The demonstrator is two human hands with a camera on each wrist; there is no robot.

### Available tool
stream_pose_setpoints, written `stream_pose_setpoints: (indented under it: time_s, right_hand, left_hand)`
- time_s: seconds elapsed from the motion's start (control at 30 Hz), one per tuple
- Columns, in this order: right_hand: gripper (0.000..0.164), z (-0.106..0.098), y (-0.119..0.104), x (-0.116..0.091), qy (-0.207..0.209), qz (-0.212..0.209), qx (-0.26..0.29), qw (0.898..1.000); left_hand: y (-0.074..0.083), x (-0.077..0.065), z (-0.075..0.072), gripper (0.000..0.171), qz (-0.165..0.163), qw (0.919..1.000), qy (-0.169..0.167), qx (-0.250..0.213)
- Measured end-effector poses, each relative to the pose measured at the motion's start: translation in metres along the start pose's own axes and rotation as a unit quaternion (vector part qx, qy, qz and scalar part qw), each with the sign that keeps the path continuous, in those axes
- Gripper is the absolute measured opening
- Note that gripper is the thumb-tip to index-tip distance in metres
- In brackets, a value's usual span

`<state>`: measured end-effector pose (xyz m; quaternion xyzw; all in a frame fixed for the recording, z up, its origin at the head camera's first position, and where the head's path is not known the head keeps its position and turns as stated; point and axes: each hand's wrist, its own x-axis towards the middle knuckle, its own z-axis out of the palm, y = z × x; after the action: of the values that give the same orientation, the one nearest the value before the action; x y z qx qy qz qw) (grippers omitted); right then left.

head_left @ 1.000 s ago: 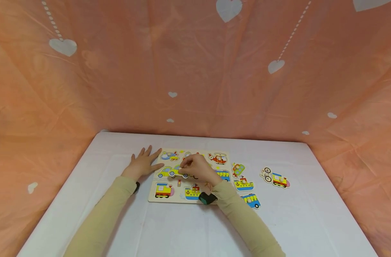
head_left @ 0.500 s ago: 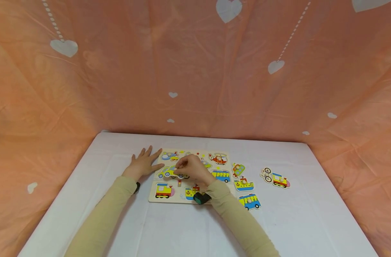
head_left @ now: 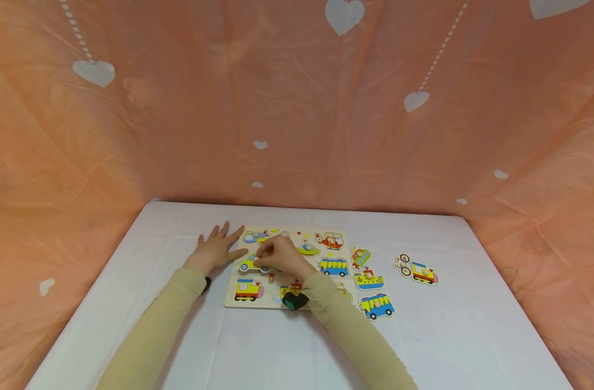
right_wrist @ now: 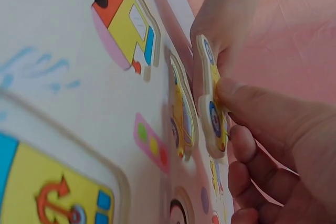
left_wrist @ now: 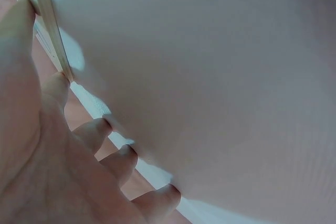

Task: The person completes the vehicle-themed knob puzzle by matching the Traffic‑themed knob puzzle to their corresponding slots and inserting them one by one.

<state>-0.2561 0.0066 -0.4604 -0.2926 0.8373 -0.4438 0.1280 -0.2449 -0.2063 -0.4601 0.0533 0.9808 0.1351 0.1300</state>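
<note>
My right hand [head_left: 286, 257] pinches a yellow car puzzle piece [right_wrist: 211, 98] by its knob. In the right wrist view the piece hangs just off the wooden puzzle board [right_wrist: 79, 114], beside the car-shaped recess [right_wrist: 182, 111]. The left hand [head_left: 213, 253] lies spread at the board's left side, thumb and forefinger touching its edge, as the left wrist view also shows at the board edge [left_wrist: 50, 24]. Plane [head_left: 255, 236], helicopter [head_left: 330, 240] and flying saucer [head_left: 308, 247] pieces sit on the board. Part of its middle is hidden by my right hand and forearm.
Right of the board lie loose pieces: a submarine [head_left: 360, 257], a ship [head_left: 369, 279], a bus [head_left: 377, 306], a bicycle [head_left: 403, 265] and a train [head_left: 425, 273]. A white cloth covers the table [head_left: 258, 346]; a pink curtain [head_left: 297, 108] hangs behind it.
My right hand has moved left with the car piece, which now covers the printed car spot in the head view. The left hand stays in place.
</note>
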Motion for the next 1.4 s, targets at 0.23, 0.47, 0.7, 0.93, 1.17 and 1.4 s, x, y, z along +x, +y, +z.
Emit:
stream_pose_setpoints:
  time_s: [0.23,0.47,0.7,0.93,1.17,1.4]
  right_hand:
    - [0.009,0.008,0.003,0.004,-0.016,0.007,0.015,1.0]
    - [0.009,0.011,0.003,0.005,-0.013,0.022,0.019,0.999]
    - [0.008,0.016,0.006,0.008,-0.007,0.02,0.029,0.999]
    - [0.008,0.016,0.006,0.009,-0.004,0.022,0.048,0.999]
    - [0.007,0.018,0.008,0.011,0.002,0.026,0.074,0.997]
    - [0.007,0.019,0.009,0.012,0.013,0.019,0.07,0.997]
  left_hand:
    - [0.0,-0.001,0.0,0.077,0.008,1.0,0.002,0.002]
    - [0.001,-0.001,-0.001,0.077,0.003,1.0,0.001,0.001]
    - [0.001,-0.001,-0.001,0.077,0.002,1.0,0.002,0.003]
    - [0.0,0.001,0.0,0.078,0.005,1.0,0.004,0.006]
    - [0.0,0.001,0.0,0.078,0.004,0.9999,0.005,0.01]
    - [0.001,0.001,-0.001,0.076,0.003,0.9999,0.007,0.015]
